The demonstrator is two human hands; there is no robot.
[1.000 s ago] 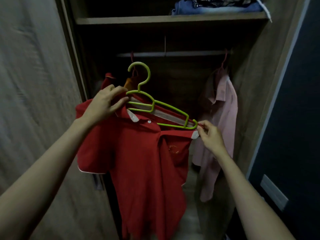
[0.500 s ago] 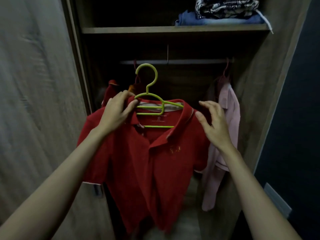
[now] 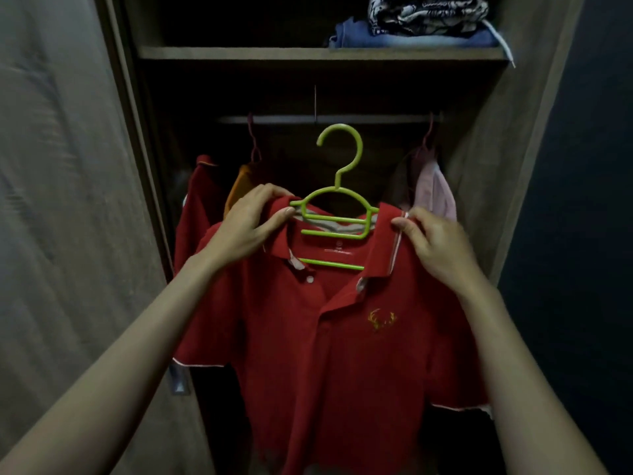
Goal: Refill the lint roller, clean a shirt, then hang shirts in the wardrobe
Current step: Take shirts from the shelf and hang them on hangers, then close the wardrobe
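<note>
A red polo shirt (image 3: 342, 354) with a gold antler logo hangs on a lime-green plastic hanger (image 3: 337, 200), facing me in front of the open wardrobe. My left hand (image 3: 246, 228) grips the shirt's left shoulder and collar at the hanger's end. My right hand (image 3: 435, 240) pinches the right side of the collar. The hanger's hook stands upright just below the metal rail (image 3: 376, 118) and is not on it.
On the rail hang a dark red shirt (image 3: 195, 214) and an orange one (image 3: 238, 190) at the left, a pink shirt (image 3: 436, 193) at the right. Folded clothes (image 3: 421, 25) lie on the shelf above. Wardrobe door (image 3: 68, 217) stands left, a dark wall right.
The shirt turned from tilted to level and square to me, and rose toward the rail. My right hand went from the hanger's end, through open, to pinching the collar.
</note>
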